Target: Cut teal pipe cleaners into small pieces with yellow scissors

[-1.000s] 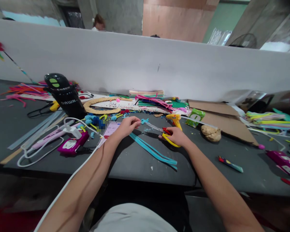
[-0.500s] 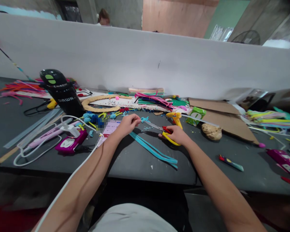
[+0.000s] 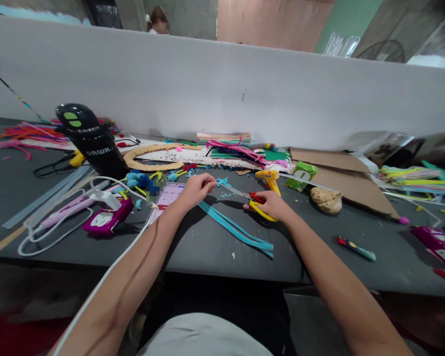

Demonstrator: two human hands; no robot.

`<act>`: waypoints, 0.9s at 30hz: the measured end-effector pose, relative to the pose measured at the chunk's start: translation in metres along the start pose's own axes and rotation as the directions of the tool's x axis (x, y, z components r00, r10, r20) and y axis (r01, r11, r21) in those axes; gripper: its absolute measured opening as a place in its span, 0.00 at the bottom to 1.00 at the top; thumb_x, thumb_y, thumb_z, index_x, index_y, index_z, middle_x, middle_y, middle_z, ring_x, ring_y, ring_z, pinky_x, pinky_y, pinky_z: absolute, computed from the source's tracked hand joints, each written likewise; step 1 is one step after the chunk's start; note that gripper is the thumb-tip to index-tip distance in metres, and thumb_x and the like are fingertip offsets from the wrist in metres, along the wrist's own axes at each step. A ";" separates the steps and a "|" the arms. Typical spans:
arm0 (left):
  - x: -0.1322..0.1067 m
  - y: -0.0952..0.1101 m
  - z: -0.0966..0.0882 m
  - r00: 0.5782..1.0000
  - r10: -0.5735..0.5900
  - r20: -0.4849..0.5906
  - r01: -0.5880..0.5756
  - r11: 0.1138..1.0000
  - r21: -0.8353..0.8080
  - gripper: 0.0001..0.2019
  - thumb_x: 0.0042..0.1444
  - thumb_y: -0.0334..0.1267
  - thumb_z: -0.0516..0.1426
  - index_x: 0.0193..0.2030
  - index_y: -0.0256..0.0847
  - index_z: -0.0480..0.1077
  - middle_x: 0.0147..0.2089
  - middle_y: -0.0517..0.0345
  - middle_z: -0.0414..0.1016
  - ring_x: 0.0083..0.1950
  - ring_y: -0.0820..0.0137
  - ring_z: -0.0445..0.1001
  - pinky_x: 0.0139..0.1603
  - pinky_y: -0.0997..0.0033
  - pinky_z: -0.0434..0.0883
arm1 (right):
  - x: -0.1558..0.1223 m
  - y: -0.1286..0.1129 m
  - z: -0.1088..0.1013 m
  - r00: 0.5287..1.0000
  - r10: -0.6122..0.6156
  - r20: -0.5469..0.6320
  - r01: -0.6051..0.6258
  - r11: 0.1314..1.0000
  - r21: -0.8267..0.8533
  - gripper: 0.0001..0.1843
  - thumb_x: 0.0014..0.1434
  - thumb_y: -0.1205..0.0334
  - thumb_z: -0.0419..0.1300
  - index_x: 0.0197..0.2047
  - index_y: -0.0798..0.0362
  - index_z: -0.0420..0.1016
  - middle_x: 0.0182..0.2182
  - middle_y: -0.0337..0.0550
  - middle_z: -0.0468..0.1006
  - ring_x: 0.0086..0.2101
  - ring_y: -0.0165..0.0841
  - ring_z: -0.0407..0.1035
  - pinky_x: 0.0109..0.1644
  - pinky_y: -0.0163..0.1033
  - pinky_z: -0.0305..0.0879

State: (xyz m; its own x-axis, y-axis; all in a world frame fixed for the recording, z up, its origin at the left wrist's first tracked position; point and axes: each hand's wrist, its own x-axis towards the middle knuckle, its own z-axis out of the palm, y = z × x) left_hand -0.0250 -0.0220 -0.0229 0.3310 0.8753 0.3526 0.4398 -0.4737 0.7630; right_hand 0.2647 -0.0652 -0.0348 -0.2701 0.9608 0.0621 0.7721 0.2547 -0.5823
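Note:
My left hand (image 3: 199, 190) pinches a small light-blue piece of pipe cleaner (image 3: 222, 182) between thumb and fingertips. Scissors (image 3: 257, 205) with red and yellow handles are gripped in my right hand (image 3: 272, 205). Their blades point left and reach the blue piece; whether they are parted I cannot make out. Blue clippings (image 3: 228, 195) lie on the table just below the blades. A bundle of long light-blue pipe cleaners (image 3: 237, 230) stretches across the tabletop under and between my hands.
Left of my arm are a phone (image 3: 170, 192), a purple power box (image 3: 107, 217) with white cables and a black bottle (image 3: 96, 143). A yellow glue gun (image 3: 270, 181), green packet (image 3: 302, 175), tan lump (image 3: 325, 199) and cardboard (image 3: 350, 190) sit to the right. A white partition (image 3: 207, 84) stands behind.
Both hands stay nearly where they were, the scissors still at the blue piece. The view has shifted very slightly.

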 end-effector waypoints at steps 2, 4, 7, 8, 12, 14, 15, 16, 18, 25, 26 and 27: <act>0.000 0.001 0.000 1.000 0.003 0.002 -0.003 1.000 0.003 0.11 0.59 0.45 0.55 0.36 0.38 0.71 0.27 0.59 0.74 0.29 0.71 0.72 0.31 0.73 0.67 | 0.000 0.000 0.000 1.000 -0.002 0.002 0.002 1.000 0.000 0.28 0.47 0.35 0.64 0.22 0.52 0.63 0.20 0.34 0.57 0.24 0.28 0.52 0.27 0.36 0.47; 0.000 0.002 -0.001 1.000 0.007 0.000 -0.007 1.000 0.019 0.11 0.59 0.45 0.55 0.35 0.38 0.71 0.27 0.59 0.74 0.28 0.71 0.71 0.31 0.73 0.66 | 0.001 0.000 0.000 1.000 -0.001 0.007 0.001 1.000 0.004 0.28 0.47 0.35 0.64 0.22 0.52 0.64 0.21 0.34 0.57 0.24 0.28 0.52 0.27 0.35 0.47; 0.000 0.002 0.000 1.000 0.013 0.006 -0.013 0.999 0.036 0.11 0.59 0.45 0.55 0.36 0.38 0.72 0.27 0.59 0.74 0.28 0.71 0.71 0.31 0.73 0.66 | 0.001 0.000 0.000 1.000 0.001 0.013 -0.001 1.000 -0.001 0.27 0.47 0.35 0.64 0.22 0.52 0.64 0.21 0.34 0.58 0.24 0.28 0.52 0.27 0.36 0.47; 0.000 0.001 0.000 1.000 0.014 0.007 -0.014 0.999 0.038 0.11 0.59 0.45 0.55 0.36 0.38 0.72 0.27 0.59 0.74 0.28 0.71 0.71 0.31 0.73 0.66 | 0.001 0.000 0.000 1.000 0.002 0.012 -0.001 1.000 -0.004 0.27 0.47 0.35 0.64 0.22 0.52 0.64 0.21 0.34 0.58 0.24 0.28 0.52 0.27 0.36 0.47; 0.000 -0.001 0.001 1.000 0.019 0.004 -0.019 0.999 0.040 0.12 0.60 0.45 0.55 0.36 0.38 0.72 0.27 0.59 0.74 0.29 0.71 0.71 0.31 0.73 0.66 | 0.001 0.001 0.000 1.000 -0.002 0.006 0.002 1.000 -0.018 0.27 0.48 0.36 0.64 0.22 0.52 0.63 0.20 0.33 0.57 0.24 0.28 0.52 0.27 0.36 0.47; 0.000 -0.001 0.001 1.000 0.018 0.004 -0.018 0.999 0.039 0.12 0.60 0.45 0.55 0.36 0.38 0.72 0.27 0.59 0.74 0.28 0.71 0.71 0.31 0.73 0.65 | 0.001 0.000 0.000 1.000 -0.011 0.002 0.011 1.000 -0.026 0.27 0.48 0.37 0.64 0.22 0.52 0.63 0.20 0.33 0.57 0.24 0.28 0.52 0.27 0.36 0.47; 0.000 0.000 0.002 1.000 0.017 0.003 -0.017 0.999 0.039 0.12 0.60 0.45 0.55 0.36 0.38 0.72 0.27 0.59 0.74 0.28 0.71 0.71 0.31 0.73 0.66 | 0.001 0.000 -0.001 1.000 -0.012 0.001 0.012 1.000 -0.029 0.26 0.48 0.37 0.64 0.22 0.52 0.63 0.20 0.33 0.58 0.24 0.28 0.52 0.27 0.36 0.47; 0.000 0.000 0.002 1.000 0.016 0.002 -0.016 0.999 0.039 0.12 0.60 0.45 0.55 0.36 0.38 0.72 0.27 0.59 0.74 0.29 0.71 0.71 0.31 0.73 0.66 | 0.001 0.000 -0.001 1.000 -0.011 0.001 0.011 1.000 -0.029 0.26 0.48 0.37 0.64 0.22 0.52 0.64 0.20 0.34 0.58 0.24 0.28 0.53 0.27 0.36 0.47; 0.000 0.001 0.002 1.000 0.013 -0.003 -0.013 0.999 0.039 0.12 0.60 0.45 0.55 0.36 0.38 0.72 0.28 0.59 0.75 0.29 0.71 0.71 0.31 0.73 0.66 | 0.001 -0.001 -0.001 1.000 -0.004 0.001 0.004 1.000 -0.029 0.26 0.48 0.37 0.64 0.23 0.52 0.66 0.21 0.34 0.59 0.24 0.28 0.53 0.27 0.36 0.47; 0.000 0.002 0.003 1.000 0.003 -0.001 -0.003 0.999 0.042 0.12 0.60 0.45 0.55 0.36 0.38 0.72 0.29 0.59 0.75 0.28 0.72 0.71 0.31 0.73 0.66 | 0.001 -0.002 -0.001 1.000 -0.007 0.010 0.008 1.000 -0.024 0.26 0.49 0.36 0.63 0.23 0.52 0.65 0.21 0.34 0.59 0.24 0.28 0.53 0.27 0.36 0.47; 0.000 0.002 0.003 1.000 0.005 -0.003 -0.005 0.999 0.043 0.12 0.60 0.45 0.55 0.36 0.39 0.72 0.29 0.59 0.75 0.28 0.72 0.71 0.31 0.73 0.66 | 0.001 -0.002 -0.001 1.000 -0.006 0.009 0.006 1.000 -0.021 0.26 0.49 0.36 0.63 0.23 0.52 0.66 0.21 0.34 0.59 0.24 0.29 0.52 0.27 0.36 0.47; 0.000 0.001 0.003 1.000 0.007 -0.002 -0.007 0.999 0.043 0.12 0.60 0.45 0.55 0.36 0.39 0.72 0.28 0.59 0.75 0.28 0.72 0.70 0.31 0.73 0.66 | 0.001 -0.002 -0.001 1.000 -0.003 0.007 0.003 1.000 -0.022 0.26 0.49 0.36 0.63 0.23 0.52 0.66 0.21 0.34 0.59 0.24 0.29 0.53 0.27 0.36 0.47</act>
State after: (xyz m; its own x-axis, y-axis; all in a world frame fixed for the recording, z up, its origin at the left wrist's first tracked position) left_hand -0.0221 -0.0229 -0.0233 0.3326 0.8719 0.3594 0.4732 -0.4840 0.7361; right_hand 0.2635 -0.0642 -0.0327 -0.2764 0.9593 0.0587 0.7836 0.2603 -0.5640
